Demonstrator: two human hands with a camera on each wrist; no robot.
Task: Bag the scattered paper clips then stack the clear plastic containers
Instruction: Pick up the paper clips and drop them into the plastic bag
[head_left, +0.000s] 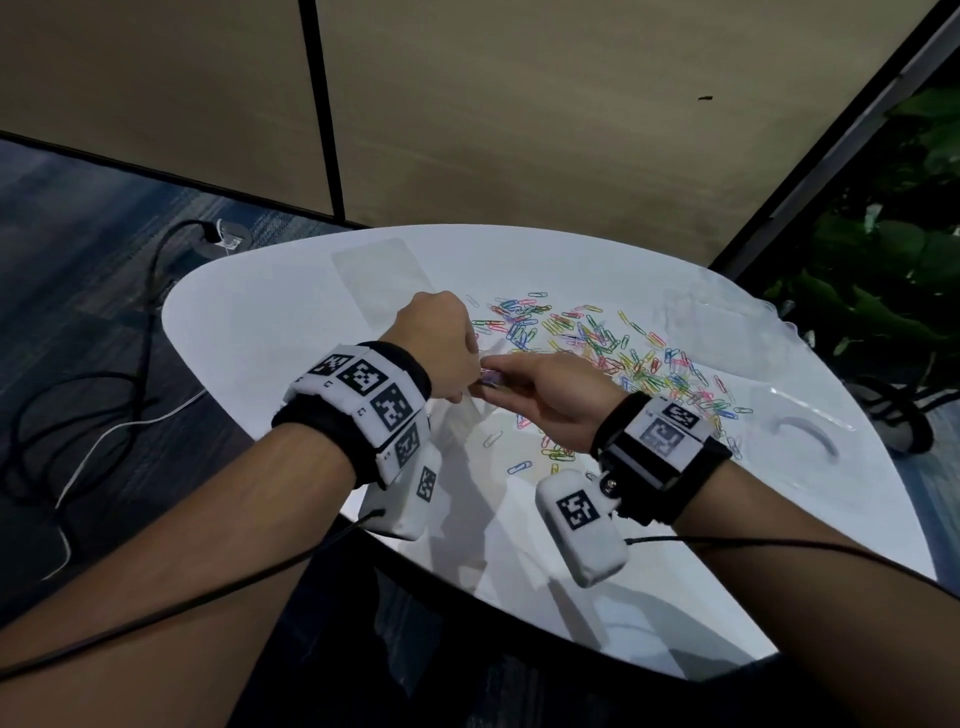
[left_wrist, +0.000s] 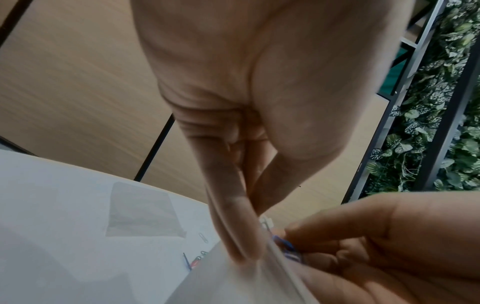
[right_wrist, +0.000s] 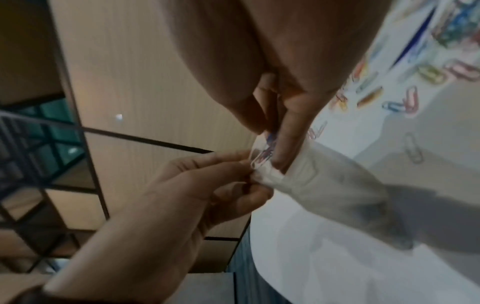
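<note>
Pinching clear zip bag (right_wrist: 319, 181) mouth with left hand (head_left: 434, 343), feeding a few paper clips (right_wrist: 265, 152) in from right hand (head_left: 550, 400) fingertips, above white table (head_left: 270, 322), beside scattered paper-clip pile (head_left: 613, 348).

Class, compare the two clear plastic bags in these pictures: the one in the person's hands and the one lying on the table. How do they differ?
The held bag is lifted, pinched at its mouth by the left hand; the spare bag lies untouched on the white table.
The held bag hangs creased; the spare bag lies flat.
The right hand pushes paper clips into the held bag; the spare bag looks empty.
Both are clear plastic.
</note>
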